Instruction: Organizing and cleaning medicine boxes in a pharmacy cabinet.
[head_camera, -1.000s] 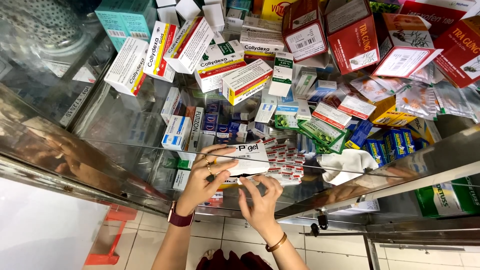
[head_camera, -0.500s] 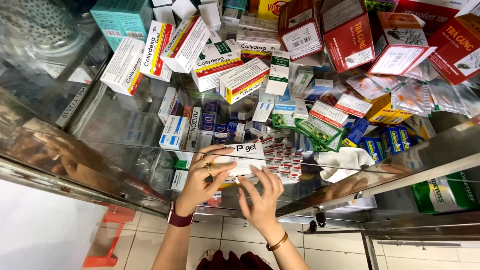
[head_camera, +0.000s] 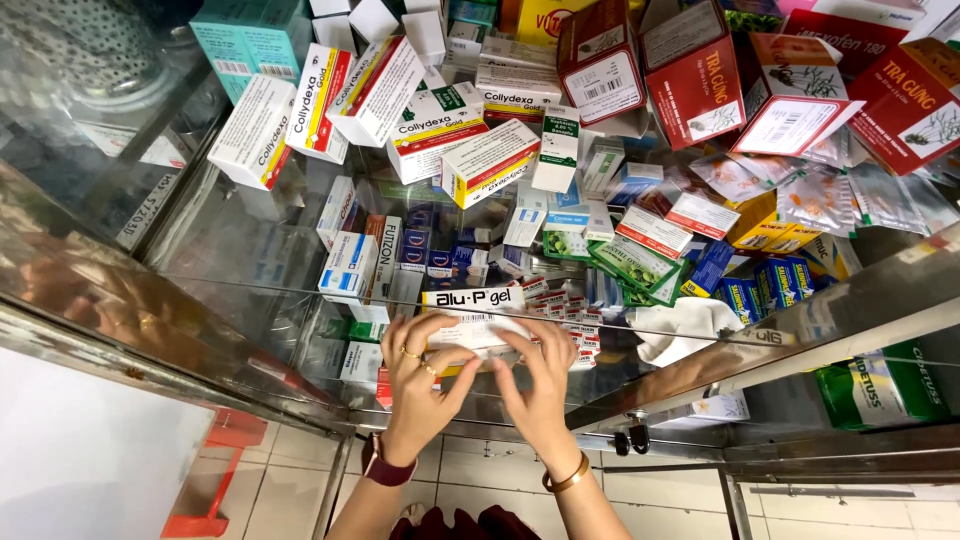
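Observation:
A long white medicine box (head_camera: 474, 312) lies flat on the glass shelf (head_camera: 250, 270) of a display cabinet. My left hand (head_camera: 418, 385) grips its left end, with rings on two fingers and a dark red watch at the wrist. On the box's right end rests my right hand (head_camera: 540, 385), fingers spread over it and a thin bangle at the wrist. Both hands hold the box between them. Small red and white packs (head_camera: 570, 322) sit just behind the box.
Many medicine boxes fill the cabinet: white, red and yellow ones (head_camera: 440, 125) at the top, red cartons (head_camera: 700, 75) at upper right, blue packs (head_camera: 775, 285), a white cloth (head_camera: 690, 325). A metal frame rail (head_camera: 850, 330) runs at right. A green box (head_camera: 880, 385) sits lower right.
Both hands shifted slightly down and closer together. The right hand moved up onto the box's right end. The box turned so its long printed side shows fully.

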